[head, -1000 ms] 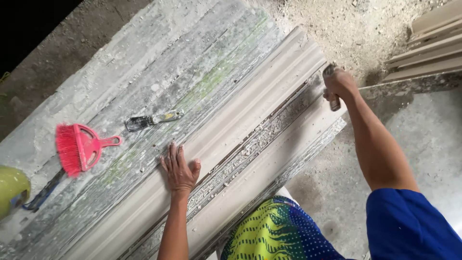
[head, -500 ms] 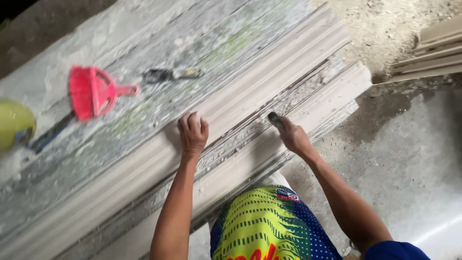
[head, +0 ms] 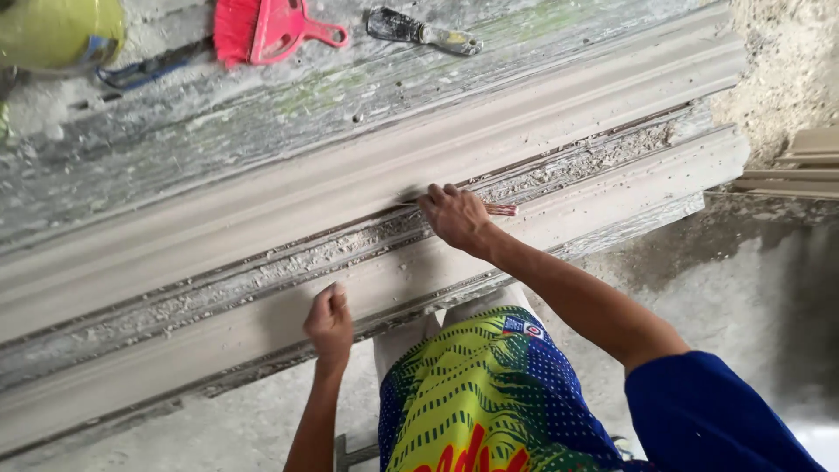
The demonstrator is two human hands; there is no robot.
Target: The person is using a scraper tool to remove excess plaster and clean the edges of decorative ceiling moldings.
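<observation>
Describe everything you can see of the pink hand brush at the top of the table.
The pink hand brush lies flat on the dusty grey table, near its far edge. Its body and short looped handle look like pink plastic, the handle pointing right towards a scraper. The bristles are a deeper pink-red and point left; the picture's top edge cuts them off. Neither hand touches it. A yellow-green object sits to its left.

The right hand (head: 454,217) now sits mid-moulding, having come in from the far end, its tool (head: 500,209) pressed into the rough groove (head: 262,275). The left hand (head: 329,322) has dropped from the upper moulding (head: 262,210) onto the lower strip (head: 218,336), now nearer the body than the right hand.
</observation>
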